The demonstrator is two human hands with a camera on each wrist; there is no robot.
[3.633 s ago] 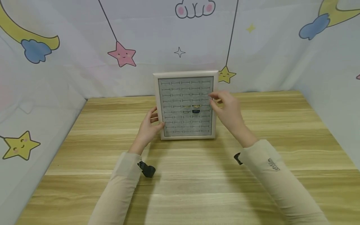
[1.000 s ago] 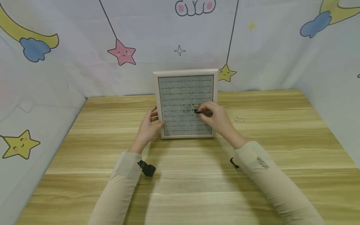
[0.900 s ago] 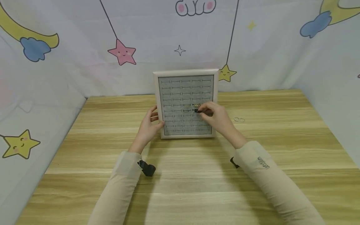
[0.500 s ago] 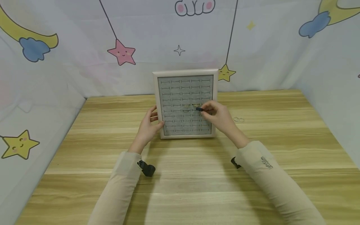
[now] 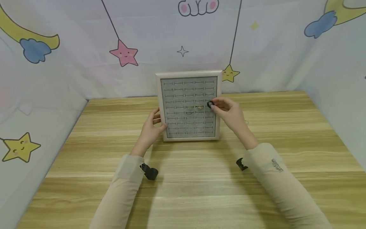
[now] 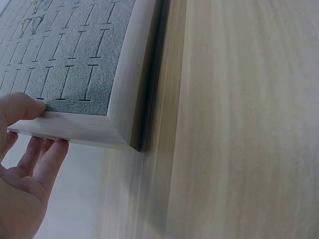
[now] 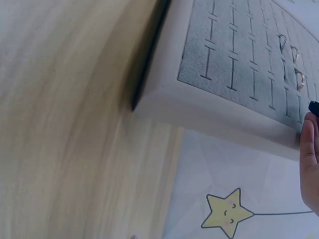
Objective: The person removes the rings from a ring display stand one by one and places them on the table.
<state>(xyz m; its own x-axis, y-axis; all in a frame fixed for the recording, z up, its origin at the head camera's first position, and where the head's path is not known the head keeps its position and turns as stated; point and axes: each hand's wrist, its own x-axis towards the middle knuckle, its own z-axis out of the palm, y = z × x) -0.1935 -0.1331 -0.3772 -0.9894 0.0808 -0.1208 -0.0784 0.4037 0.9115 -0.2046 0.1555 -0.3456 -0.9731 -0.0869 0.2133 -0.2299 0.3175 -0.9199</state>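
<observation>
A ring display board with a pale frame (image 5: 188,75) and grey slotted padding stands tilted back on the table. My left hand (image 5: 151,128) grips its left edge, thumb on the front and fingers behind, as the left wrist view also shows. Between thumb and fingertips my right hand (image 5: 231,114) pinches a black ring (image 5: 208,104), in front of the board's right side. The right wrist view catches only part of this black ring (image 7: 314,107). Two gold-coloured rings (image 5: 199,107) sit side by side in slots, with a thin ring (image 5: 189,113) below the left one.
A thin ring (image 5: 247,122) lies on the wooden table (image 5: 183,178), right of my right wrist and partly covered by it. Behind the board hangs a pale cloth (image 5: 154,38) printed with stars and moons. Other slots on the board hold nothing.
My right hand has drawn the black ring out of its slot below the right gold ring and moved it up and right. My forearm now hides one table ring. The left hand stays put.
</observation>
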